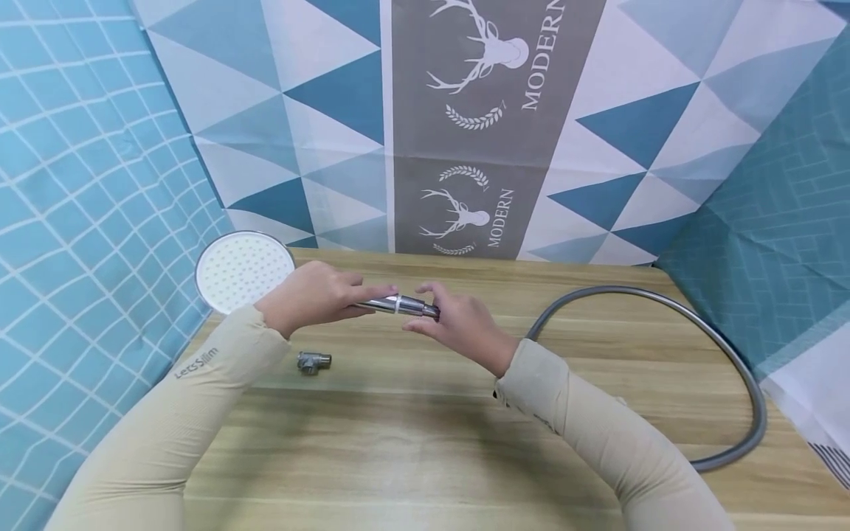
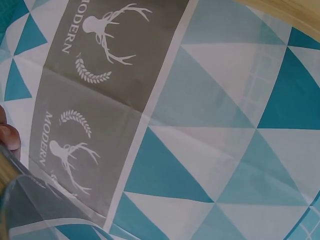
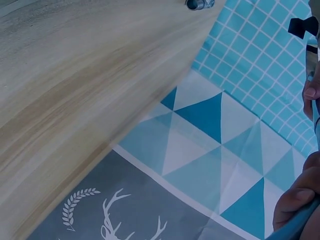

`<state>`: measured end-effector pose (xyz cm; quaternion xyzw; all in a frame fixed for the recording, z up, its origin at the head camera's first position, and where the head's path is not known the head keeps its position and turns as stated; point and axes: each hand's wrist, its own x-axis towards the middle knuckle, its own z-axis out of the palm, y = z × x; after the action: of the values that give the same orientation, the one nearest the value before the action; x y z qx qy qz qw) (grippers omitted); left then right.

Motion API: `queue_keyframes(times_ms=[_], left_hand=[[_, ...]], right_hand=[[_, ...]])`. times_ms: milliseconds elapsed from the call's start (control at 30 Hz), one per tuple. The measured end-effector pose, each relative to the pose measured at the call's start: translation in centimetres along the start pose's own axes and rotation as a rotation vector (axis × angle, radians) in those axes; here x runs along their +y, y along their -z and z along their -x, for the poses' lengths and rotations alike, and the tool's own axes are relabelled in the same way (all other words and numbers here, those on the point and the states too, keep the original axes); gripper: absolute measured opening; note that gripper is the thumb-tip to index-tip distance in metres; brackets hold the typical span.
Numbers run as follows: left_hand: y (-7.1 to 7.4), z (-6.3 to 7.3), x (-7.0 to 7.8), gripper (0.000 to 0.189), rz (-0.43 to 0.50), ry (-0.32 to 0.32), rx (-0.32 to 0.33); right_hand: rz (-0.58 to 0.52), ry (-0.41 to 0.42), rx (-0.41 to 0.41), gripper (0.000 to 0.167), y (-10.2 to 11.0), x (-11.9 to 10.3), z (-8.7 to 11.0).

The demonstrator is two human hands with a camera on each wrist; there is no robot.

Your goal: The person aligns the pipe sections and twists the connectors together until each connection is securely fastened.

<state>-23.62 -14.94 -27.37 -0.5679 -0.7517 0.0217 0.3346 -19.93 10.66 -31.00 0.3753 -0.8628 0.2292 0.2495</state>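
My left hand [image 1: 319,295] grips the chrome handle of a hand shower [image 1: 244,271], its round white spray face turned up at the left. The handle's lower end points right. My right hand [image 1: 461,324] pinches the end of a grey shower hose [image 1: 750,376] right at the handle's tip, thumb and fingers on either side. Most of that joint is hidden by the fingers. Near the left forearm, a small chrome valve fitting [image 1: 312,362] lies on the table. In the left wrist view the shiny handle [image 2: 45,205] shows at the lower left.
The wooden table [image 1: 398,457] runs beneath both hands. Behind it hangs a triangle-patterned cloth [image 1: 332,133] with a grey deer panel, and a blue tiled-print cloth [image 1: 80,221] borders the left. The hose loops across the right side of the table.
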Motion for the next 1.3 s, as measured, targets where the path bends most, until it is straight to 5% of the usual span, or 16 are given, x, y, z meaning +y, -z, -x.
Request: queue_keyframes(times_ms=[333, 733, 1300], left_hand=[[0.02, 0.28, 0.0, 0.059, 0.01, -0.021, 0.033], [-0.03, 0.51, -0.13, 0.058, 0.036, -0.012, 0.021], [0.26, 0.89, -0.32, 0.053, 0.016, -0.003, 0.006]], right_hand=[[-0.026, 0.108, 0.03, 0.025, -0.19, 0.06, 0.16], [-0.062, 0.122, 0.054, 0.024, -0.5, 0.05, 0.31], [-0.044, 0.028, -0.018, 0.023, -0.56, -0.69, -0.11]])
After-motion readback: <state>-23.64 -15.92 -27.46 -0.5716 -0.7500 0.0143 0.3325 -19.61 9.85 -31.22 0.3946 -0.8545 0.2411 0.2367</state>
